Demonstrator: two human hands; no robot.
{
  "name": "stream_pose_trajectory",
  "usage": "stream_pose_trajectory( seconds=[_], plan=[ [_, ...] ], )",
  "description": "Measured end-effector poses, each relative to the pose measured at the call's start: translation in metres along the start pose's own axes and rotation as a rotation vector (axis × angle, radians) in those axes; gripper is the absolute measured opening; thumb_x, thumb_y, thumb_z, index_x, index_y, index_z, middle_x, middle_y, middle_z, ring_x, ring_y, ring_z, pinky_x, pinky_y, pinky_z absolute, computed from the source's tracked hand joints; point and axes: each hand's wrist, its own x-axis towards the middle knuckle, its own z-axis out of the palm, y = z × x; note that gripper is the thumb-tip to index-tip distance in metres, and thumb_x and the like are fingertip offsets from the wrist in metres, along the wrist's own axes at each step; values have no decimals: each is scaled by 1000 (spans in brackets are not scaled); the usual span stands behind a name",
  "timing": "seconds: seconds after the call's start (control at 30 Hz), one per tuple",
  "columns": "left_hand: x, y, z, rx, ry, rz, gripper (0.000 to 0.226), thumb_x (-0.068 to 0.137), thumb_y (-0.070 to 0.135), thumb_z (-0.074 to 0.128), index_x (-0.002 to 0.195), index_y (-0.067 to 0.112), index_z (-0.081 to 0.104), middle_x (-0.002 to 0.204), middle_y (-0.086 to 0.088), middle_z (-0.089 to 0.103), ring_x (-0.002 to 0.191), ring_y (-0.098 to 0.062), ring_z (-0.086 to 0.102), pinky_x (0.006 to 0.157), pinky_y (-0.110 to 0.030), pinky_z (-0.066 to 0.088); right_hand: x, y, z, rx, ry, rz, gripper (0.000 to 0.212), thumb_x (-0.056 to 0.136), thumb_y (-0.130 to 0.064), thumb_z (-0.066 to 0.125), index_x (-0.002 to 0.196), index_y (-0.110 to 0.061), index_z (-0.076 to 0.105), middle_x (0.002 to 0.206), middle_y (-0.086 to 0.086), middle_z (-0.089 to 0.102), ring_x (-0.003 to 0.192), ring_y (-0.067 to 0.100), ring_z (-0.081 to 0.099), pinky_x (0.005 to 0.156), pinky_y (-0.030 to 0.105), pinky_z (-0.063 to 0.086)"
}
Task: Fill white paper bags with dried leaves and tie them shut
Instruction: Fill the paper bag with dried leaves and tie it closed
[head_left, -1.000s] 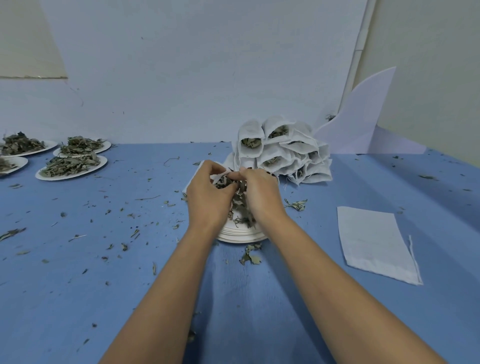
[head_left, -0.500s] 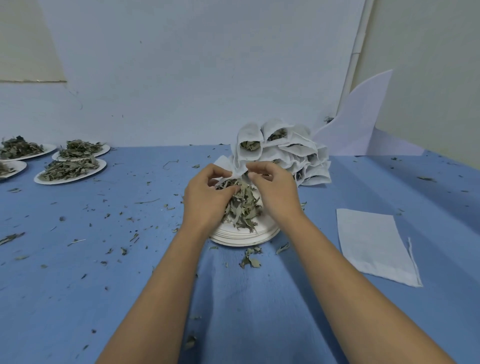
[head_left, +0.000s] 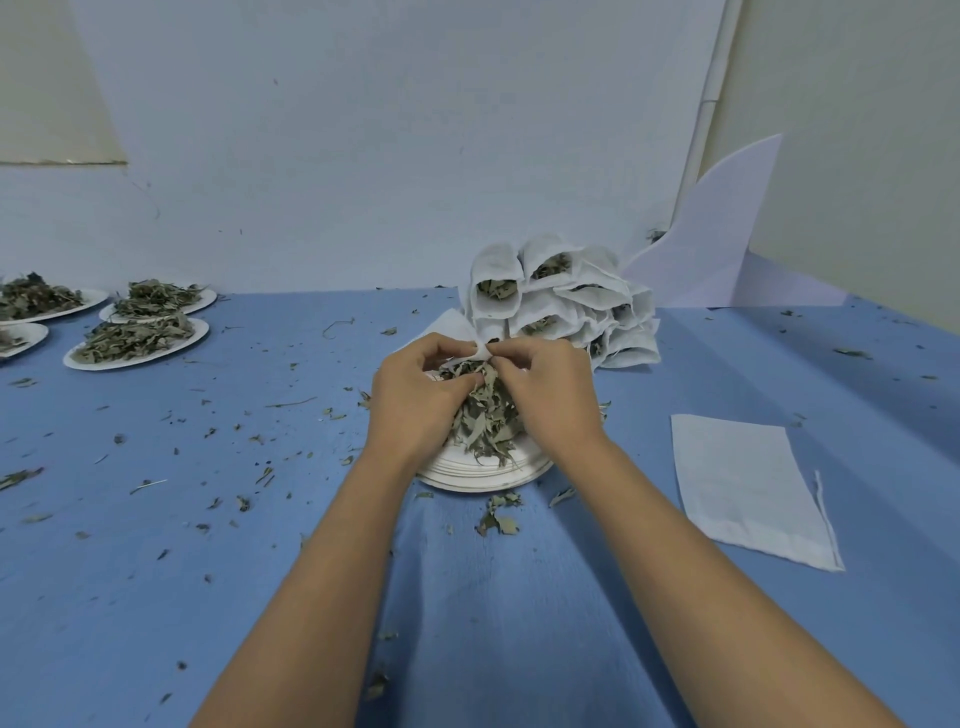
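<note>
On the table, leaf crumbs lie before a plate stack heaped with dried leaves, and a flat bag lies well apart to the right. Over the heap the left hand and right hand meet at the fingertips, each grip narrow and pinching the edge of a white bag that juts out behind the left hand. Just beyond stands a pile of filled bags with mouths open, and at far left sit leaf plates.
</note>
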Motion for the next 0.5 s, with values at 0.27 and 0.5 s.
stream_pose_trajectory(
  seconds=[0.27,0.5],
  plan=[
    [0,5,9,-24,231,-64,23,77,6,72,78,27,65,79,20,64,71,11,57,60,-3,42,-6,-5,9,-51,63,-107,10,87,-10,59,91,-9,68,87,1,69,83,16,61,78,31,49],
    [4,9,25,103,375,-122,24,76,-5,54,71,18,57,74,16,57,60,0,54,49,-9,37,-11,-4,12,5,39,-80,10,84,-7,60,89,-8,68,85,1,68,83,14,60,77,27,47]
  ],
)
